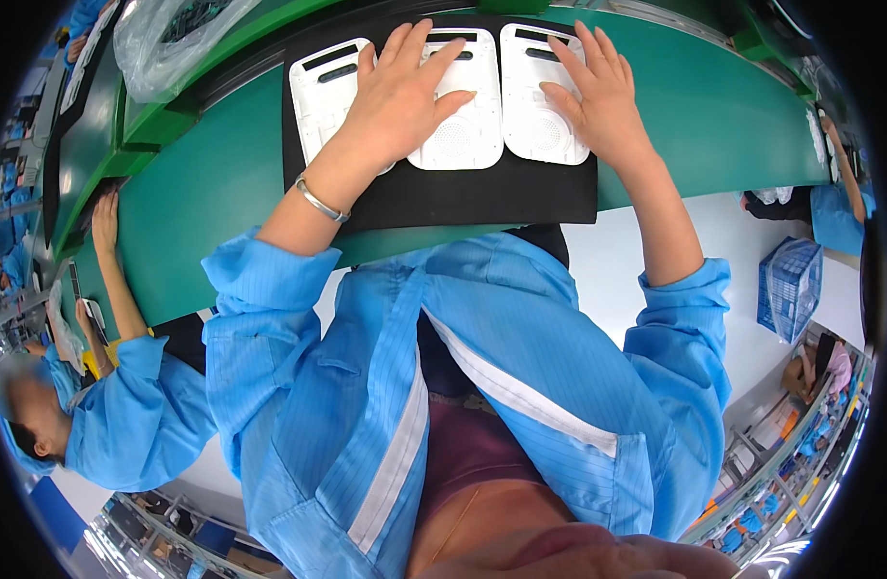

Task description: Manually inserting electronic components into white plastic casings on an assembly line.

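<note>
Three white plastic housings lie side by side on a black mat [463, 201], each with a dark slot near its far end and a round patch of small holes. My left hand [397, 95] is spread over the left housing [313, 106] and the middle housing [463, 145], its fingers apart. Resting over the right edge of the right housing [538, 135] is my right hand [602, 101], also with fingers spread, thumb on the housing's face. Neither hand grips anything. My left hand covers part of the left and middle housings.
The mat lies on a green bench [694, 125]. A clear plastic bag [168, 48] sits on the green frame at the upper left. Beside me on the left, a co-worker [135, 415] in blue has a hand on the bench. A blue crate [791, 288] stands at the right.
</note>
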The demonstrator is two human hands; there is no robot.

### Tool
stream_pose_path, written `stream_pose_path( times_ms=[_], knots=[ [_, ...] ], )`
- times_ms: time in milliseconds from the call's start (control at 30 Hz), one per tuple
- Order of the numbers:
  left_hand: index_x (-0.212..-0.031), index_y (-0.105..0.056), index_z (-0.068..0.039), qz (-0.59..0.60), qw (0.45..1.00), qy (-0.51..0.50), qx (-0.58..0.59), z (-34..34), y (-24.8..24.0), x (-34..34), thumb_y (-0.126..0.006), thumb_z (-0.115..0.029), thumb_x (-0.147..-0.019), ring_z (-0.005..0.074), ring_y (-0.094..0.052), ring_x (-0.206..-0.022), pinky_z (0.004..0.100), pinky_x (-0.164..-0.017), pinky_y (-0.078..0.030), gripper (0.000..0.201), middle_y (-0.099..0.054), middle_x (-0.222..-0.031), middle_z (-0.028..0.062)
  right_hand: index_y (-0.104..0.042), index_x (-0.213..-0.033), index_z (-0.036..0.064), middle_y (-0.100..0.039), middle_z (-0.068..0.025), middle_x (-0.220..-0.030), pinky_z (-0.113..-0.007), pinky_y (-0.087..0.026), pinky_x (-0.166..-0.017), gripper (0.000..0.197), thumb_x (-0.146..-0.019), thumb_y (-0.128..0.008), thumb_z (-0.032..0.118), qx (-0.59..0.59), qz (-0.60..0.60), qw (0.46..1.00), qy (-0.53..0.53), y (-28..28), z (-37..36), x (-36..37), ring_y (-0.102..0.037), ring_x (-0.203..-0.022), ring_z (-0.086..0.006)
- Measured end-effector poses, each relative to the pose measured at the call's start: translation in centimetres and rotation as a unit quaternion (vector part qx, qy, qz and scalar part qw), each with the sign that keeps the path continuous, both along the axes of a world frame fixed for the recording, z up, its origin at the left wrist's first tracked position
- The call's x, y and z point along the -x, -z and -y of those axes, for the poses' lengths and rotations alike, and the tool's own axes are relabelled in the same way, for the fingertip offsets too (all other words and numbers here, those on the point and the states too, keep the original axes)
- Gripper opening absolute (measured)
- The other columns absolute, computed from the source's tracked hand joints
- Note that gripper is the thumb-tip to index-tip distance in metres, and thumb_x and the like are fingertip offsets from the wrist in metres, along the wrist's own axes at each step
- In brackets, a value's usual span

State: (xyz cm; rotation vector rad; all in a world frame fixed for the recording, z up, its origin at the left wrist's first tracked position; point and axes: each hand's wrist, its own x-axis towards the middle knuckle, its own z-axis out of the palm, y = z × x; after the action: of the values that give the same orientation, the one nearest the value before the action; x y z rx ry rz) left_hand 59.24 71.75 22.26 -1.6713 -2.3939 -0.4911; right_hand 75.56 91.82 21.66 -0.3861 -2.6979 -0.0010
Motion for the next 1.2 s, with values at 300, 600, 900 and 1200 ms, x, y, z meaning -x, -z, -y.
stream_pose_path(
  times_ms=[300, 600, 900, 1200],
  knots=[
    [-0.127, -0.049, -0.011, 0.046, 0.997, 0.008, -0.067, 2.3, -1.3, -0.1, -0.06, -0.031, -0.084, 0.0342, -0.036, -0.127, 0.0433, -0.105, -0.027, 0.049, -0.041, -0.135, 0.0187, -0.053, -0.126, 0.0167, -0.035, -0.0125, -0.142, -0.046, -0.018, -0.109, 0.046, -0.088, -0.053, 0.043, 0.016, 0.05, 0.999, -0.003, 0.7, -0.3, -1.6, -0.024, -0.134, -0.0305],
    [-0.126, -0.049, -0.004, 0.265, 0.918, -0.254, -0.149, 12.5, -3.5, 0.6, -0.059, -0.013, -0.086, 0.0228, -0.057, -0.103, 0.0324, -0.088, -0.046, 0.043, -0.055, -0.121, 0.0155, -0.053, -0.124, 0.0037, -0.065, -0.0089, -0.092, -0.026, -0.049, -0.075, 0.044, -0.088, -0.055, 0.029, 0.502, -0.021, 0.851, 0.153, -1.6, -2.6, -5.0, -0.061, -0.08, -0.0129],
    [-0.128, -0.048, -0.005, 0.49, 0.803, -0.236, -0.244, 16.6, -2.4, 1.8, -0.053, -0.003, -0.087, 0.0139, -0.056, -0.095, 0.024, -0.083, -0.045, 0.041, -0.057, -0.114, 0.0124, -0.051, -0.12, -0.0083, -0.051, 0.0002, -0.067, -0.02, -0.035, -0.051, 0.047, -0.083, -0.061, 0.02, 0.627, -0.009, 0.773, 0.101, -4.0, 0.1, -3.9, -0.045, -0.057, -0.0059],
    [-0.129, -0.047, -0.006, 0.452, 0.774, -0.32, -0.308, 27.6, -4.0, 2.3, -0.053, -0.003, -0.086, 0.0181, -0.053, -0.104, 0.0271, -0.091, -0.042, 0.043, -0.055, -0.117, 0.0166, -0.049, -0.118, -0.0031, -0.056, -0.0019, -0.075, -0.021, -0.042, -0.052, 0.045, -0.081, -0.065, 0.015, 0.739, 0.046, 0.671, -0.041, -6.8, 7.9, 0.5, -0.053, -0.06, -0.0083]
  ],
)
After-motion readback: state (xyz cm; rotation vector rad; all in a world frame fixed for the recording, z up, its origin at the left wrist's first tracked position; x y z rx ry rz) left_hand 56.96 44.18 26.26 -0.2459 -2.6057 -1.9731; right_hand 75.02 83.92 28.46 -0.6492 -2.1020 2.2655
